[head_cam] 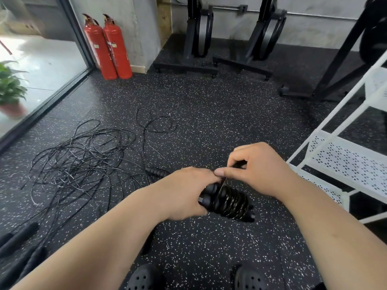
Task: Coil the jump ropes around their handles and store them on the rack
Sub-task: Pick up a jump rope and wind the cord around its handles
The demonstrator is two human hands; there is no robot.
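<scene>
Centre: left hand (188, 191) clamps wound handles (228, 203), right hand (258, 170) pinches rope (223, 183) | centre left: tangled ropes (83, 155) uncoiled | right: rack (345, 160) awaits.

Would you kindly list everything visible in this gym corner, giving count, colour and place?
fire extinguishers: two, red, standing at upper left
potted plant: one, green, far left edge
loose jump ropes: a tangle, count unclear, black, on the floor at left
spare handles: several, black, lower left
coiled jump rope: one, black, held at centre
rack: one, white, perforated shelves, at right
equipment stands: two, black, at the back
shoes: two, black, bottom edge
left hand: grips the coiled jump rope's handles
right hand: pinches its cord above the coil
</scene>
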